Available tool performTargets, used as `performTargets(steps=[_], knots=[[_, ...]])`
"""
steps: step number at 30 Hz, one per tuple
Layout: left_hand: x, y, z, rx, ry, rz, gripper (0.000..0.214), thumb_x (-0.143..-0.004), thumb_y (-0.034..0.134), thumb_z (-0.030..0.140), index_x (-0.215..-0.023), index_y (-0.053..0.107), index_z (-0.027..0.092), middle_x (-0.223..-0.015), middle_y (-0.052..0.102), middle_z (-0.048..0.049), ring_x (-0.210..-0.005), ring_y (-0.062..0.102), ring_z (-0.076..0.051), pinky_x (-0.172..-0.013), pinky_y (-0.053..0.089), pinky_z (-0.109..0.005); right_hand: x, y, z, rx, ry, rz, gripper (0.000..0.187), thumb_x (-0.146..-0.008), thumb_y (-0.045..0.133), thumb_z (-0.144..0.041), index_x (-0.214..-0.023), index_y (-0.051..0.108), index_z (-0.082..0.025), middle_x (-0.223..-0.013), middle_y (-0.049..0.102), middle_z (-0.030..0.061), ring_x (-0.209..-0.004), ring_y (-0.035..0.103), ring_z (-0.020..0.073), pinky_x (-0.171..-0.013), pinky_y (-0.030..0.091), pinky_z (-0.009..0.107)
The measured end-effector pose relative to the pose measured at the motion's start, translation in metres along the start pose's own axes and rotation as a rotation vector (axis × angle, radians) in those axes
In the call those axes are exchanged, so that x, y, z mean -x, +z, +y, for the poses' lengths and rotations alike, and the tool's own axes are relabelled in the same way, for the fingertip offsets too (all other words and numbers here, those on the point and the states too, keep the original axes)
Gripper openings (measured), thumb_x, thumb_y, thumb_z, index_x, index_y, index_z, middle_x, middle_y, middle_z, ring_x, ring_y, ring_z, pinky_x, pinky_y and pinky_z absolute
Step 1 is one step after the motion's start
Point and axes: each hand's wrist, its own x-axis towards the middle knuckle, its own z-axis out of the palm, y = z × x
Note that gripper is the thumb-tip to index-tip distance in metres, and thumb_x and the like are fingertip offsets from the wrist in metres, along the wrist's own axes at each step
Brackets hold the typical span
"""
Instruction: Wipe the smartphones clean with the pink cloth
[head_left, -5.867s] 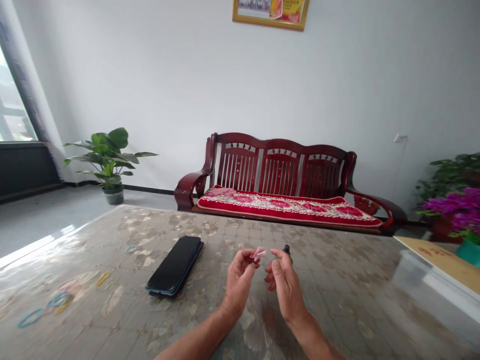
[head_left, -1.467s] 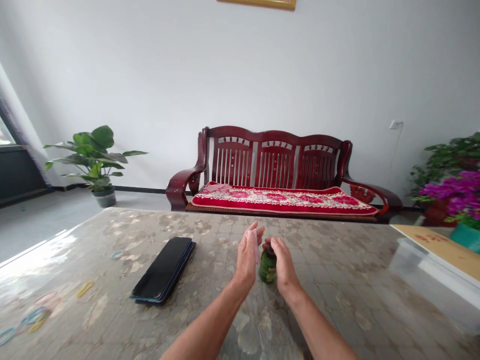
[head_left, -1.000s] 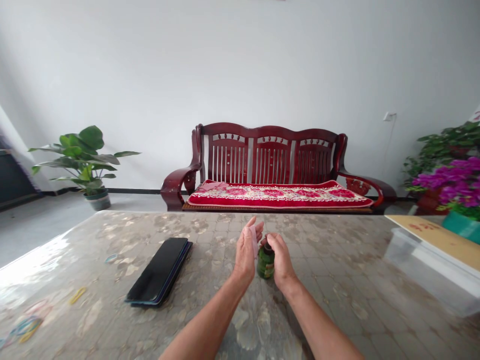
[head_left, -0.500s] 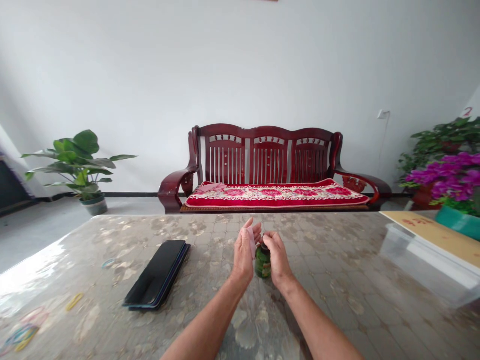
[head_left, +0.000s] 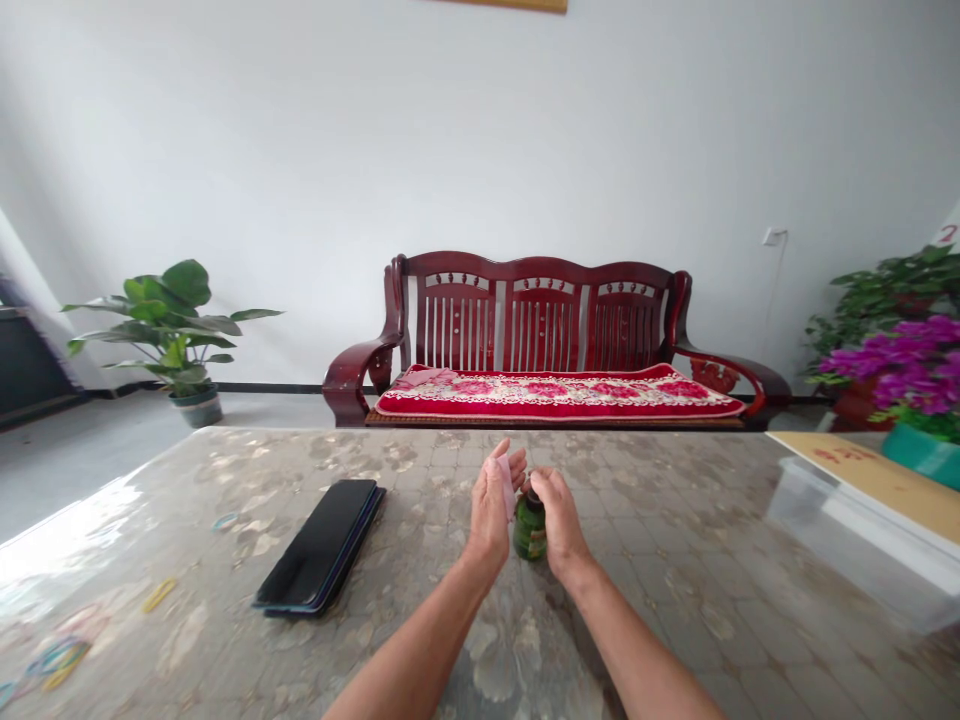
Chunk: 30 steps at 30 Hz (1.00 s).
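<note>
Small green bottle (head_left: 530, 531) stands upright on the surface (head_left: 675, 570), mid-front, between both hands. Right hand (head_left: 553, 510) curled over its dark cap, gripping it. Left hand (head_left: 490, 505) just beside the bottle, fingers mostly straight, pinching a pink scrap (head_left: 508, 472). Black phone (head_left: 322, 545) lies to the left; rubber bands (head_left: 52, 660) well apart at the far-left edge.

left hand (head_left: 491, 512) holds pink scrap (head_left: 507, 473) | right hand (head_left: 556, 516) grips green bottle (head_left: 529, 533)
</note>
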Motion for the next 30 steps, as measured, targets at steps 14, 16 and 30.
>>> performTargets(steps=[14, 16, 30], knots=[[-0.013, -0.012, 0.004, -0.014, 0.070, 0.095, 0.058, -0.092, 0.054, 0.058, -0.131, 0.054, 0.016, -0.122, 0.067, -0.0177, -0.112, 0.065, -0.028, -0.103, 0.044, -0.045, 0.011, -0.023, 0.008, 0.071, -0.005, -0.298, 0.058, -0.068, 0.075, -0.057, -0.112, 0.058, -0.022, -0.102, 0.068, 0.0039, -0.093, 0.062, 0.0219, -0.082, 0.049, 0.033], [-0.015, -0.012, 0.010, -0.002, 0.060, 0.169, 0.047, -0.098, 0.047, 0.050, -0.128, 0.055, 0.015, -0.118, 0.069, -0.0174, -0.107, 0.067, -0.026, -0.102, 0.046, -0.045, 0.009, -0.028, 0.006, 0.197, -0.036, -0.337, 0.054, -0.064, 0.080, -0.046, -0.109, 0.061, -0.021, -0.098, 0.069, 0.0031, -0.091, 0.063, 0.0225, -0.085, 0.049, 0.036], [-0.003, -0.021, 0.024, 0.141, -0.258, 0.297, 0.035, -0.102, 0.040, 0.030, -0.125, 0.057, 0.010, -0.116, 0.069, -0.0195, -0.094, 0.072, -0.022, -0.096, 0.051, -0.038, -0.035, -0.219, -0.020, 0.663, -0.063, 0.304, 0.068, -0.060, 0.072, -0.056, -0.114, 0.062, -0.016, -0.099, 0.070, 0.0105, -0.093, 0.067, 0.0308, -0.089, 0.049, 0.044]])
